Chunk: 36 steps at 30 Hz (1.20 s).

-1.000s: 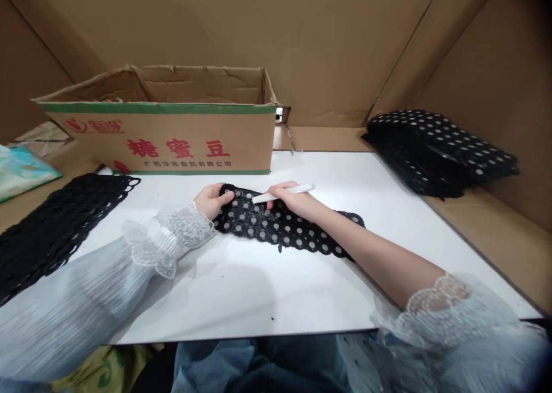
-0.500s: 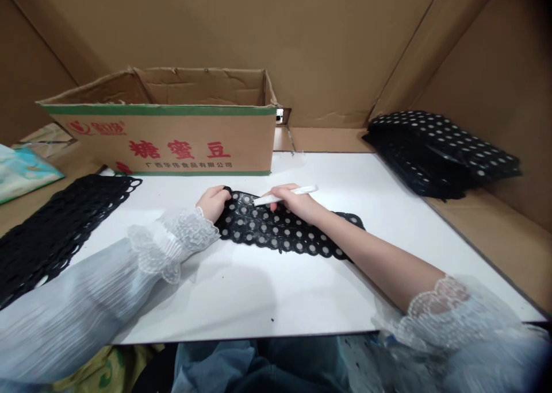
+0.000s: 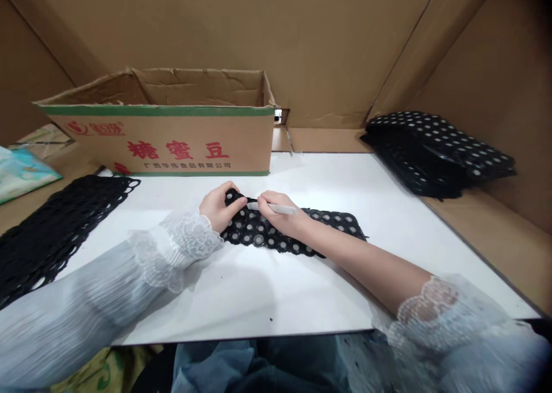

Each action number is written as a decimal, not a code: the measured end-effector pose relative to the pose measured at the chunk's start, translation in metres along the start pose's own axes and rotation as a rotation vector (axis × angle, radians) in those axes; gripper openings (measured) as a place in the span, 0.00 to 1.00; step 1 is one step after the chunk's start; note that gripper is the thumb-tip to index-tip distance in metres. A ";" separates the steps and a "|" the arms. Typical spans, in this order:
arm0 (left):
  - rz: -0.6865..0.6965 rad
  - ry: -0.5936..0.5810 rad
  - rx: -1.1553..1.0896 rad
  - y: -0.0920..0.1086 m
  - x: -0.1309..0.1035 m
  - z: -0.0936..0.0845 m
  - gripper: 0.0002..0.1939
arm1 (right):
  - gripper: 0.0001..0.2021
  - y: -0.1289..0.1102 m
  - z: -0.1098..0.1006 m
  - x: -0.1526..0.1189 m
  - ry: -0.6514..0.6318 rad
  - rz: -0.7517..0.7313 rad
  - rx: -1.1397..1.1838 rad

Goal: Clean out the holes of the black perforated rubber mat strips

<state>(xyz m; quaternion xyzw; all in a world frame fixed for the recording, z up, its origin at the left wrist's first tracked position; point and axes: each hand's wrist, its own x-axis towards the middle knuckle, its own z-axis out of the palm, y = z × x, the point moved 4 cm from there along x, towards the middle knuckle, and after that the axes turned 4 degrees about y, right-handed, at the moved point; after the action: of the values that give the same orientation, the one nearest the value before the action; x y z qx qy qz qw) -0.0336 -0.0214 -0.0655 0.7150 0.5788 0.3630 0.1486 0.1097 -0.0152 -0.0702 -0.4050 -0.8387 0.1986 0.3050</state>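
A black strip of openwork fabric with rows of pale round dots [image 3: 340, 220] lies across the white tabletop in front of me. My left hand [image 3: 219, 208] grips its left end, thumb on top and fingers at the far edge. In my right hand [image 3: 278, 209] is a white pen-like tool [image 3: 282, 209], pinched between thumb and fingers. Its tip points left, close to my left thumb, over the strip's upper edge. The right hand and forearm cover part of the strip's middle, and exactly what the tip touches is too small to tell.
An open cardboard box [image 3: 194, 143] with red lettering stands at the back left. Black openwork strips [image 3: 56, 226] are stacked at the left. Dotted black strips [image 3: 440, 151] lie piled at the right. A blue-green packet [image 3: 26, 173] is at the far left. Cardboard walls [image 3: 328, 48] surround the table.
My left thumb has come over the strip's face, near the pen-like tool's tip. My right hand has moved left, and the tool lies flatter, tilted the other way. The strip's left end has shifted slightly.
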 end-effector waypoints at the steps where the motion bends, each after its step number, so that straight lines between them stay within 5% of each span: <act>1: 0.026 0.026 0.020 0.007 -0.004 -0.001 0.10 | 0.14 -0.003 0.001 -0.001 0.012 -0.027 -0.097; 8: 0.022 0.064 0.069 0.032 -0.020 -0.003 0.09 | 0.15 -0.009 0.004 -0.002 0.031 -0.028 -0.378; 16: -0.048 0.027 0.186 -0.011 0.005 -0.005 0.12 | 0.19 0.007 -0.007 0.003 0.037 0.107 0.120; 21: -0.077 0.014 0.262 -0.022 0.009 -0.003 0.14 | 0.17 0.004 -0.024 -0.006 0.356 0.136 0.344; 27: -0.093 0.009 0.225 -0.022 0.010 -0.004 0.14 | 0.17 0.011 -0.004 -0.011 0.048 0.347 0.412; 36: -0.091 0.041 0.025 -0.020 0.010 -0.004 0.13 | 0.20 0.009 -0.002 -0.010 0.040 0.332 0.348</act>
<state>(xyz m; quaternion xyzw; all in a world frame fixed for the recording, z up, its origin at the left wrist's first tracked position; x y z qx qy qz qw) -0.0504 -0.0076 -0.0717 0.6822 0.6181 0.3631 0.1439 0.1206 -0.0176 -0.0774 -0.4825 -0.7075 0.3794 0.3502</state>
